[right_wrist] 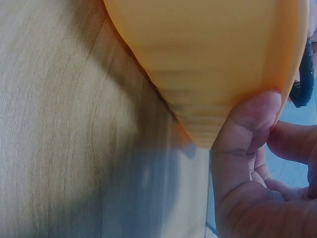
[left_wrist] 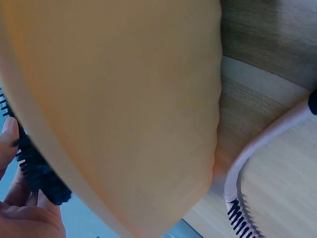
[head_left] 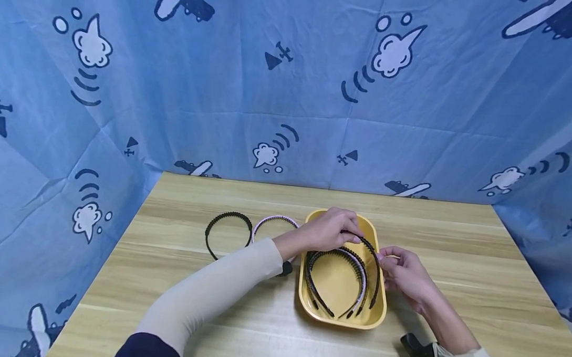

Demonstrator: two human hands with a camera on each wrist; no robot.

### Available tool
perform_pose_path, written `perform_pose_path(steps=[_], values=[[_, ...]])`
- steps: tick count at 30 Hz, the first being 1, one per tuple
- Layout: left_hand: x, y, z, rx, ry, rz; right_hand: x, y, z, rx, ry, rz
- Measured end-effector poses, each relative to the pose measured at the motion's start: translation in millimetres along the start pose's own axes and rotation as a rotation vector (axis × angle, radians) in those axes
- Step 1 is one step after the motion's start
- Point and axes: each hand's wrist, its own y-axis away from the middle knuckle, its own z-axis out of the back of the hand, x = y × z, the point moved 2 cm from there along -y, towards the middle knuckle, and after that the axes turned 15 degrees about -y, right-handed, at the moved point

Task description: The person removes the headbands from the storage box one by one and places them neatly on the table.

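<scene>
My left hand (head_left: 330, 231) reaches over the far part of a yellow plastic tray (head_left: 340, 323) and pinches a black toothed headband (head_left: 375, 265). That headband arches along the tray's right side, its lower end inside. In the left wrist view, thumb and fingers grip its toothed band (left_wrist: 43, 176) just past the tray's rim. My right hand (head_left: 407, 274) pinches the tray's right rim between thumb and fingers, as the right wrist view shows up close. Several headbands (head_left: 361, 275), black and lavender, lie nested inside the tray.
Left of the tray, a black headband (head_left: 230, 214) and a lavender headband (head_left: 276, 217) lie on the wooden table (head_left: 458, 247), the lavender one partly hidden by my left forearm. A blue patterned curtain (head_left: 312, 90) hangs behind the table and at its sides.
</scene>
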Motion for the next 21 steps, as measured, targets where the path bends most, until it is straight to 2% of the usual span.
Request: perform_pose_path(steps=[21], values=[[-2.4, 1.1, 18.5, 0.039, 0.039, -0.038, 1.5, 0.9, -1.4, -0.006, 0.009, 0.002]])
